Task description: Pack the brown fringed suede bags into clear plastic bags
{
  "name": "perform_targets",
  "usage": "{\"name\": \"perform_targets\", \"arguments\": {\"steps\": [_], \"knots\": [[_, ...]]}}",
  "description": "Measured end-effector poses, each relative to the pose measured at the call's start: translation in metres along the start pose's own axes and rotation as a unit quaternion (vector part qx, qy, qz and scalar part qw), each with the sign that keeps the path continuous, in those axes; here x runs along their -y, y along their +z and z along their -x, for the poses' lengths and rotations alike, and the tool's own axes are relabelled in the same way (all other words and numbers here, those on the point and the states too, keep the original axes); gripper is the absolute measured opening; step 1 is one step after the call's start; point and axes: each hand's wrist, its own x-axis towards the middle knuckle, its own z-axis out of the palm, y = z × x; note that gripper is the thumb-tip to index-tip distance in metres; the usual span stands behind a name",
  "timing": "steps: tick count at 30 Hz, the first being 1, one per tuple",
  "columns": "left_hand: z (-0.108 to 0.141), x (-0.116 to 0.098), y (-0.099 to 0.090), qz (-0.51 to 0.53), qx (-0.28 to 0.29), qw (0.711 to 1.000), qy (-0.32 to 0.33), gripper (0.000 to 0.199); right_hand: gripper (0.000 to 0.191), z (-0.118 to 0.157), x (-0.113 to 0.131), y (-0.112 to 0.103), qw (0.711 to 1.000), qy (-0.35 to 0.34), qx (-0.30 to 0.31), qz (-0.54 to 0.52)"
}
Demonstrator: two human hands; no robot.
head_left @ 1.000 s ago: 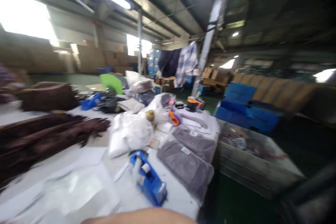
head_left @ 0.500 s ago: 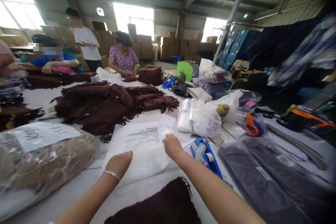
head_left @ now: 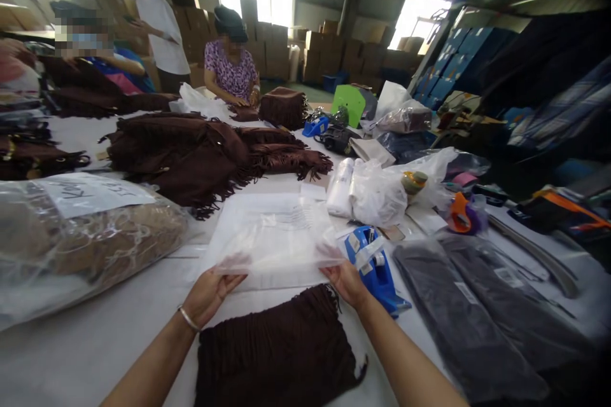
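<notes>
The left hand (head_left: 212,294), with a pale bangle at its wrist, is partly open, its thumb and fingers closed on the near left edge of a clear, flat plastic bag (head_left: 281,245) with rows of small print. The right hand (head_left: 347,278) is in much the same half-curled shape, pinching the bag's near right edge; the fingertips of both hands show hazily through the film. The bag stretches between the two hands and lies out ahead of them, over white sheets on the white-covered table (head_left: 138,331). Just on the near side of the bag, between the forearms, a dark brown fringed fabric piece (head_left: 272,353) lies flat, with neither hand on it. Just beside the right hand, on its outer side, stands a blue plastic tape dispenser (head_left: 375,270), and beyond that lie grey folded items in clear sleeves (head_left: 470,311). To the left of the left hand, apart from it, rests a bulging clear bag of tan, stringy goods (head_left: 109,248) with a handwritten white paper label (head_left: 88,194). Farther ahead lies a heap of dark brown fringed bags (head_left: 186,156).
</notes>
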Motion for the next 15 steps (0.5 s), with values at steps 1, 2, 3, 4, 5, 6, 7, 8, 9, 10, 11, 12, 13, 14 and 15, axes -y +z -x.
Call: {"name": "perform_targets", "arguments": {"steps": [1,2,3,4,5,6,7,8,9,10,11,12,13,14,15], "knots": [[0.000,0.000,-0.005,0.012,0.023,1.000,-0.014,0.035,0.040,0.005,0.001,-0.003,1.000,0.008,0.013,0.014],[0.002,0.000,-0.012,0.005,0.043,0.999,-0.028,0.036,0.039,0.010,0.002,-0.005,0.999,0.015,0.028,0.025],[0.005,0.002,-0.020,-0.016,0.058,0.997,-0.041,0.037,0.038,0.015,0.001,-0.007,0.998,0.023,0.047,0.036],[0.010,0.005,-0.029,-0.044,0.070,0.995,-0.053,0.039,0.037,0.021,0.000,-0.007,0.997,0.032,0.061,0.042],[0.016,0.010,-0.037,-0.076,0.074,0.992,-0.061,0.039,0.038,0.026,-0.002,-0.005,0.996,0.046,0.067,0.035],[0.024,0.017,-0.043,-0.099,0.072,0.990,-0.069,0.038,0.040,0.030,-0.005,-0.003,0.995,0.070,0.065,0.011],[0.032,0.024,-0.047,-0.104,0.062,0.989,-0.079,0.038,0.043,0.034,-0.008,0.001,0.993,0.100,0.055,-0.025],[0.042,0.032,-0.047,-0.081,0.044,0.991,-0.092,0.038,0.046,0.038,-0.011,0.005,0.988,0.134,0.040,-0.068],[0.051,0.040,-0.045,-0.031,0.018,0.993,-0.109,0.041,0.049,0.042,-0.012,0.009,0.980,0.165,0.023,-0.105],[0.060,0.047,-0.040,0.030,-0.012,0.991,-0.126,0.043,0.052,0.045,-0.013,0.013,0.974,0.189,0.009,-0.127],[0.069,0.053,-0.033,0.092,-0.046,0.985,-0.140,0.044,0.053,0.049,-0.013,0.017,0.971,0.199,-0.001,-0.129],[0.077,0.058,-0.026,0.143,-0.081,0.975,-0.148,0.044,0.054,0.053,-0.011,0.019,0.974,0.194,-0.012,-0.112],[0.084,0.063,-0.020,0.174,-0.113,0.967,-0.146,0.042,0.053,0.058,-0.010,0.020,0.981,0.177,-0.024,-0.077],[0.090,0.066,-0.015,0.186,-0.140,0.963,-0.137,0.040,0.052,0.063,-0.009,0.019,0.987,0.152,-0.035,-0.027],[0.096,0.068,-0.012,0.182,-0.165,0.962,-0.123,0.038,0.051,0.068,-0.009,0.017,0.991,0.124,-0.043,0.031]]}}
